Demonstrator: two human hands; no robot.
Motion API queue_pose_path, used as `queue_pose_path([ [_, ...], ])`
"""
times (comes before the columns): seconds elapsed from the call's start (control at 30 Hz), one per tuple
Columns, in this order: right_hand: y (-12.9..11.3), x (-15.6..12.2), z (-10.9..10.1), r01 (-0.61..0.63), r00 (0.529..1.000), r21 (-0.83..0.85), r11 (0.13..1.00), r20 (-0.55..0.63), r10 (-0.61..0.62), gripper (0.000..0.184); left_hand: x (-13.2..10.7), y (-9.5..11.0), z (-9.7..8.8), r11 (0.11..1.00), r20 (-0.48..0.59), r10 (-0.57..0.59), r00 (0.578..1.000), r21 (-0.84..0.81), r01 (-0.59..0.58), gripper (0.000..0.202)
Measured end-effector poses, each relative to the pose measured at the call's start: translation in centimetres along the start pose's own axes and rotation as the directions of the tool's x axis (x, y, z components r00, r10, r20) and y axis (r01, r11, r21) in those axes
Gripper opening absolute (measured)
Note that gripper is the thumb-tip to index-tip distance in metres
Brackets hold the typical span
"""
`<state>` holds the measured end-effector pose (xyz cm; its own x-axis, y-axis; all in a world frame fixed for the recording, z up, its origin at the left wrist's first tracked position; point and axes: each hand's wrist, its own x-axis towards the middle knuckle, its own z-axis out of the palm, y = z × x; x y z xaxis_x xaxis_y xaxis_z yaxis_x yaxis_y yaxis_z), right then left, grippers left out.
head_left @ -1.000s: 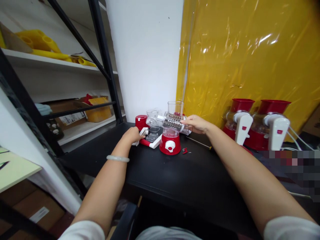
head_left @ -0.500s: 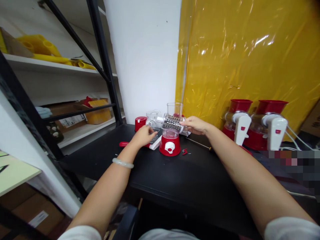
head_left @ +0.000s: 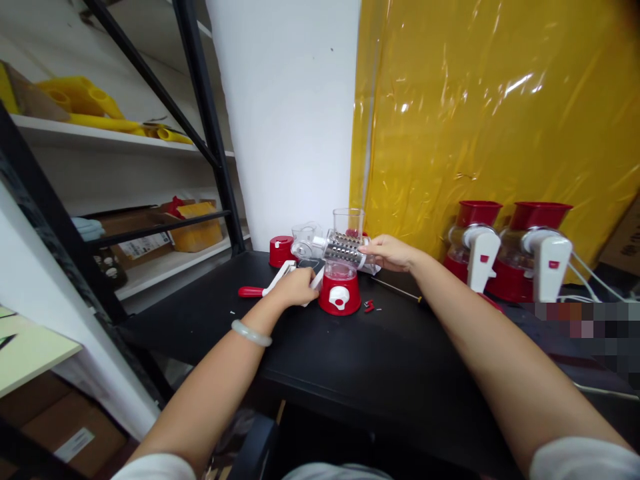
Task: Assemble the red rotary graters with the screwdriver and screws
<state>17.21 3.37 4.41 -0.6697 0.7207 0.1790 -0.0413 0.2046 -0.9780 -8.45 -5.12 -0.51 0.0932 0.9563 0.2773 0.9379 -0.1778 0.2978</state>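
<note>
Since half a second ago the left hand (head_left: pixel 298 288) has dropped from the clear parts behind to the near edge of the white crank arm (head_left: pixel 280 277), fingers curled down over it, though a firm grasp cannot be told. The crank's glossy red handle (head_left: pixel 250 291) lies flat on the matte black table (head_left: pixel 350 360), pointing left. Just right of that hand stands the rotary grater (head_left: pixel 340 270): a rounded red plastic base with a white knob, a clear upright chute, and a perforated steel drum lying sideways. The right hand (head_left: pixel 390 252) has stayed put, fingers closed on the drum's right end. Farther right, a thin screwdriver (head_left: pixel 397 289) lies on the table, and two assembled red-and-white graters (head_left: pixel 510 247) stand before crinkled yellow plastic sheeting (head_left: pixel 490 113).
</note>
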Motion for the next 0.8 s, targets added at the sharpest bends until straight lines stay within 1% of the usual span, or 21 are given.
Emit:
queue_pose_path([
  [0.07, 0.0, 0.0, 0.0, 0.004, 1.000, -0.004, 1.000, 0.002, -0.004, 0.043, -0.1, -0.1, -0.9, 0.997, -0.063, -0.040, 0.997, -0.063, 0.036, 0.017],
  [0.13, -0.1, -0.1, 0.1, 0.002, 1.000, 0.003, 1.000, 0.006, -0.002, 0.042, -0.2, -0.1, -1.8, 0.987, -0.160, -0.101, 0.982, -0.143, 0.078, 0.020],
  [0.2, -0.1, -0.1, 0.2, -0.002, 1.000, 0.024, 1.000, 0.012, 0.002, 0.041, -0.2, -0.1, -2.5, 0.974, -0.266, -0.170, 0.949, -0.192, 0.121, 0.023],
  [0.27, -0.2, -0.1, 0.3, -0.005, 1.000, 0.049, 0.999, 0.017, 0.004, 0.041, -0.1, 0.0, -2.8, 0.962, -0.362, -0.237, 0.902, -0.214, 0.167, 0.026],
  [0.3, -0.3, -0.2, 0.3, -0.007, 1.000, 0.057, 0.998, 0.018, 0.006, 0.041, 0.0, 0.1, -2.9, 0.958, -0.397, -0.258, 0.881, -0.222, 0.181, 0.027],
  [0.33, -0.3, -0.2, 0.3, -0.010, 1.000, 0.062, 0.998, 0.018, 0.009, 0.041, 0.0, 0.1, -2.9, 0.957, -0.418, -0.263, 0.870, -0.229, 0.179, 0.029],
  [0.4, -0.3, -0.1, 0.3, -0.018, 1.000, 0.065, 0.998, 0.015, 0.017, 0.040, 0.0, 0.3, -2.9, 0.963, -0.429, -0.222, 0.875, -0.234, 0.130, 0.034],
  [0.47, -0.3, -0.1, 0.2, -0.031, 0.999, 0.072, 0.997, 0.016, 0.030, 0.041, -0.2, 0.4, -2.9, 0.975, -0.414, -0.144, 0.899, -0.214, 0.058, 0.041],
  [0.53, -0.1, 0.0, 0.1, -0.041, 0.999, 0.087, 0.995, 0.017, 0.040, 0.042, -0.5, 0.6, -3.0, 0.988, -0.390, -0.081, 0.917, -0.156, 0.021, 0.046],
  [0.7, 0.0, 0.1, 0.1, -0.049, 0.999, 0.105, 0.993, 0.026, 0.047, 0.041, -1.1, 0.9, -3.4, 0.992, -0.330, -0.042, 0.943, 0.096, 0.078, 0.059],
  [0.8, -0.2, -0.1, 0.1, -0.042, 0.999, 0.086, 0.995, 0.025, 0.040, 0.041, -1.2, 1.0, -3.4, 0.980, -0.338, -0.017, 0.941, 0.182, 0.083, 0.061],
])
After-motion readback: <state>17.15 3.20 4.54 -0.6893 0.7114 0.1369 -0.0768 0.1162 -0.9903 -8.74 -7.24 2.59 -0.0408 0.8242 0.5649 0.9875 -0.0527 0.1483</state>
